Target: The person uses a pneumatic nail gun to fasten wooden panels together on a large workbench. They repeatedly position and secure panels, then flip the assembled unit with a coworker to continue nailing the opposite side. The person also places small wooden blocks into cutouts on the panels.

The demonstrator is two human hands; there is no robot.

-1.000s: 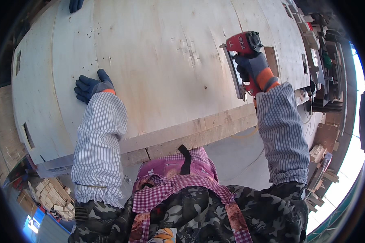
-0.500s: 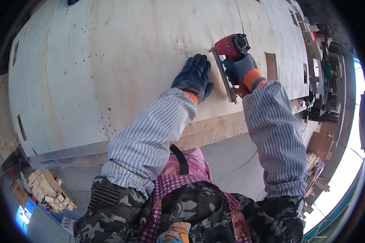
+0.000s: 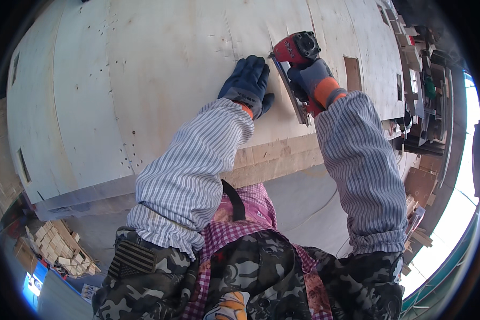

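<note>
A large pale plywood panel [image 3: 160, 69] spreads out in front of me, with small dark marks and seams across it. My left hand [image 3: 247, 82], in a dark blue glove with an orange cuff, lies flat on the panel with its fingers stretched out. Close by on its right, my right hand [image 3: 310, 80] wraps round the handle of a red nail gun [image 3: 292, 49]. The tool's nose meets or nearly meets the panel near my left fingertips; exact contact I cannot make out. Its long metal magazine [image 3: 289, 90] slants back toward me.
Rectangular cutouts, one at the right [image 3: 352, 73], pierce the panel. A timber edge [image 3: 277, 157] runs along its near side. Small wood blocks [image 3: 56, 245] are piled at the lower left. Stacked boards and scraps [image 3: 426, 106] crowd the right side.
Both hands and the nail gun sit slightly higher and further left in the picture, and the panel has shifted in view too. My grip and flat left palm look the same.
</note>
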